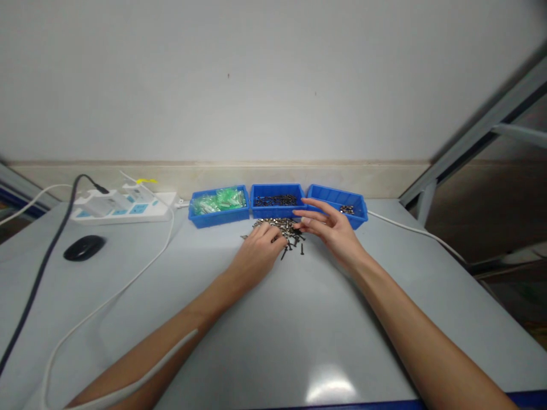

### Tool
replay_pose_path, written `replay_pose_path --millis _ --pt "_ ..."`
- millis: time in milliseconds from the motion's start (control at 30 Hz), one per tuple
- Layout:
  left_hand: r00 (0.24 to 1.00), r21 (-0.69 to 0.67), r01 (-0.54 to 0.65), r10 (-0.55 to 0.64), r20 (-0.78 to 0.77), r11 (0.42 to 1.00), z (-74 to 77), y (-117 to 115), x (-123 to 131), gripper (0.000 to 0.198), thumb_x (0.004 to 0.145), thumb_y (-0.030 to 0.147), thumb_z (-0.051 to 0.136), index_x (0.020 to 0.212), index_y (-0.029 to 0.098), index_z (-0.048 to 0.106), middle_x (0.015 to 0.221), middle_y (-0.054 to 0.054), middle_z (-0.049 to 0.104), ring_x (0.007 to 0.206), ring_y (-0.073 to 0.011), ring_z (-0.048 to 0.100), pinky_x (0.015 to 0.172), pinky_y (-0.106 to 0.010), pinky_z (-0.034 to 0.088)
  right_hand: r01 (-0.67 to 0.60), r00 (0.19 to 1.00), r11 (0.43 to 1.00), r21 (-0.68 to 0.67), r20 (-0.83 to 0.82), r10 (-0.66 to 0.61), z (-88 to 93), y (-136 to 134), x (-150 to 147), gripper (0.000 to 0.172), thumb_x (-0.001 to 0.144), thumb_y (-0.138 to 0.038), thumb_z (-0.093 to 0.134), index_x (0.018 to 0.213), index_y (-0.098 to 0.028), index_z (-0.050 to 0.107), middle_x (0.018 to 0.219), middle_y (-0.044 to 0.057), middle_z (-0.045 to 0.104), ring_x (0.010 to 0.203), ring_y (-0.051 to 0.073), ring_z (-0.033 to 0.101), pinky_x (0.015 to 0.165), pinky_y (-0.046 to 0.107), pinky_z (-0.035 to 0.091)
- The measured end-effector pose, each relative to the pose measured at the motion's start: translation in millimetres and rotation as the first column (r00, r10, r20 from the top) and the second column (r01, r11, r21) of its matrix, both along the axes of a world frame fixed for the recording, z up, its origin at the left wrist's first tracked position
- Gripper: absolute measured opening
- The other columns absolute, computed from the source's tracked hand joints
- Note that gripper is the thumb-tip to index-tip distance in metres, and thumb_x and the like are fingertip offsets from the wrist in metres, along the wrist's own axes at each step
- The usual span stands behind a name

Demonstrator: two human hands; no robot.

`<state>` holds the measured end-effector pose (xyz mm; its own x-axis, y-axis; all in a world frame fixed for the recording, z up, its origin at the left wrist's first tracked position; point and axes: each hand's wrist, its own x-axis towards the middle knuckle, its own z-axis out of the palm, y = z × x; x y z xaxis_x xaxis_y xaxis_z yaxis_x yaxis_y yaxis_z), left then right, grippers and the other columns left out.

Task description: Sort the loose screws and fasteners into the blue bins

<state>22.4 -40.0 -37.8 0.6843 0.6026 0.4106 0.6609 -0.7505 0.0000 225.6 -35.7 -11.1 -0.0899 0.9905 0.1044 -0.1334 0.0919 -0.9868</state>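
A loose pile of small screws (282, 226), some silvery and some dark, lies on the table in front of the middle blue bin (277, 212). My left hand (260, 250) rests at the pile's left side with its fingers curled down into it; what they hold, if anything, is hidden. Over the right side of the pile hovers my right hand (333, 230), its fingers stretched out and apart. Dark screws fill the bottom of the middle bin. The right blue bin (361, 212), partly behind my right hand, contains a few silvery pieces.
The left blue bin (220, 218) holds clear and green plastic packets (228, 197). Further left are a white power strip (164, 210) with plugs and a black mouse (84, 247). Cables cross the table's left side; a white cable (419, 230) runs along the right.
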Motion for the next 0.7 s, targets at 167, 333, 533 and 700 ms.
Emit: replay_pose_path --millis 167,333,533,700 --pt "1.000 -0.024 0.010 -0.010 -0.006 1.000 0.9 2 1 0.016 0.098 0.018 0.048 0.091 0.015 0.062 0.094 -0.008 0.061 0.090 -0.0230 0.050 0.083 -0.037 0.045 -0.025 1.000 1.000 0.009 0.003 0.025 1.5 0 0 0.049 0.076 -0.032 0.078 0.122 -0.025 0.063 0.110 0.008 0.074 0.083 0.019 0.072 0.082 0.037 0.056" --pt "0.976 -0.128 0.084 -0.056 0.210 0.988 12.6 -2 0 0.011 0.097 0.016 0.050 0.093 0.015 0.060 0.094 -0.007 0.065 0.090 -0.0215 0.053 0.086 -0.036 0.046 -0.020 0.999 1.000 0.010 0.037 0.019 0.6 0 1 0.044 0.077 -0.032 0.076 0.118 -0.023 0.065 0.103 0.007 0.076 0.080 0.018 0.071 0.079 0.035 0.056" --pt "0.892 -0.136 0.139 -0.065 0.448 0.981 17.9 -4 -7 0.005 0.092 0.015 0.060 0.095 0.018 0.058 0.088 -0.003 0.065 0.084 -0.0176 0.058 0.077 -0.029 0.048 -0.164 0.960 0.986 0.029 0.232 0.153 3.2 -4 0 0.027 0.079 -0.033 0.074 0.101 -0.018 0.071 0.076 0.003 0.073 0.072 0.017 0.070 0.075 0.033 0.055" --pt "0.851 -0.217 0.160 -0.023 0.525 0.963 16.7 -6 -9 0.017 0.086 0.016 0.068 0.091 0.019 0.052 0.082 0.001 0.062 0.077 -0.0130 0.061 0.068 -0.022 0.049 -0.313 0.909 0.949 -0.032 0.281 0.309 4.3 -8 -4 0.025 0.078 -0.036 0.076 0.093 -0.017 0.075 0.075 0.004 0.074 0.071 0.016 0.068 0.070 0.030 0.054"
